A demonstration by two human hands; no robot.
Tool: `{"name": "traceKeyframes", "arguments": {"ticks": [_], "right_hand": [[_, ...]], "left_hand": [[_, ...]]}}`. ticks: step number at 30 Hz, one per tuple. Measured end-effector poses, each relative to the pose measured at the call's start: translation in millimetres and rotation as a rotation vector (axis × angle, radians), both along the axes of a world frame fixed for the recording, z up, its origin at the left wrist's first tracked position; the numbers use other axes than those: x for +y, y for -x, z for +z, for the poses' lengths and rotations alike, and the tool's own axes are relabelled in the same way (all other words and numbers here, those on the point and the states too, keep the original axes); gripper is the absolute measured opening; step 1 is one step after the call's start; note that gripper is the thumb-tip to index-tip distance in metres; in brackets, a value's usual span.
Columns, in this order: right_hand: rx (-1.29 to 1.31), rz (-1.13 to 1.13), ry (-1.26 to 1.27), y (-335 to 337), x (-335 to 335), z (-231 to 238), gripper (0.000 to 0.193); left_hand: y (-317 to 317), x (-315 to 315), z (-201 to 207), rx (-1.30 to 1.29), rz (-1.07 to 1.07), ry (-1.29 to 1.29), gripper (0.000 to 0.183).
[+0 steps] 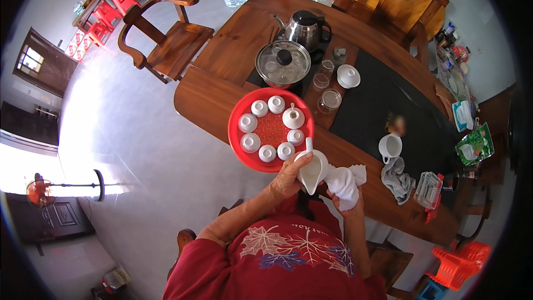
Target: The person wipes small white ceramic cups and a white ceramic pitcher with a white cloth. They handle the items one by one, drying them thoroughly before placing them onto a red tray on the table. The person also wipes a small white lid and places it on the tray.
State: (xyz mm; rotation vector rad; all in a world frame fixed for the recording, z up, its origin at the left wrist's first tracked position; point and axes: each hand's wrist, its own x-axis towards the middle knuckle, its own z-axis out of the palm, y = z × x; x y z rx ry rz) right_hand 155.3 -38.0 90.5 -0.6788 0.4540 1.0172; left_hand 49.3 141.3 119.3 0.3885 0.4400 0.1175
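My left hand (285, 179) is closed around a white pitcher (315, 168) with a pointed spout and a handle, held in front of my chest. A crumpled white cloth (343, 186) is in my right hand (356, 203), pressed up against the pitcher's right side; it hides part of those fingers. Just beyond my left hand, a round red tray (240, 158) overhangs the table edge. Several small white cups (250, 143) stand upside down on it in a ring, along with a white lid-like piece (293, 116) with a knob.
On the wooden table (222, 86) stand a steel kettle (304, 30), a glass-lidded pot (283, 64), clear glasses (330, 100) and a white lidded bowl (348, 76). To the right are a white cup (390, 147), a grey cloth (397, 179) and a clear rack (428, 189). A wooden armchair (175, 50) stands left.
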Motion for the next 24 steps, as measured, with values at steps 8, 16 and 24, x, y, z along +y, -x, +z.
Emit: {"name": "traceKeyframes", "arguments": {"ticks": [8,16,24], "right_hand": [[-0.146,0.019,-0.005,-12,-13,-19,0.031],[-0.128,0.073,0.162,-11,-9,-34,0.032],[-0.191,0.045,0.104,-7,-3,-29,0.034]], "left_hand": [[29,42,-25,-0.074,0.093,0.200,0.051],[42,106,-25,0.304,0.365,-0.259,0.036],[31,130,-48,0.486,0.205,-0.800,0.039]]}}
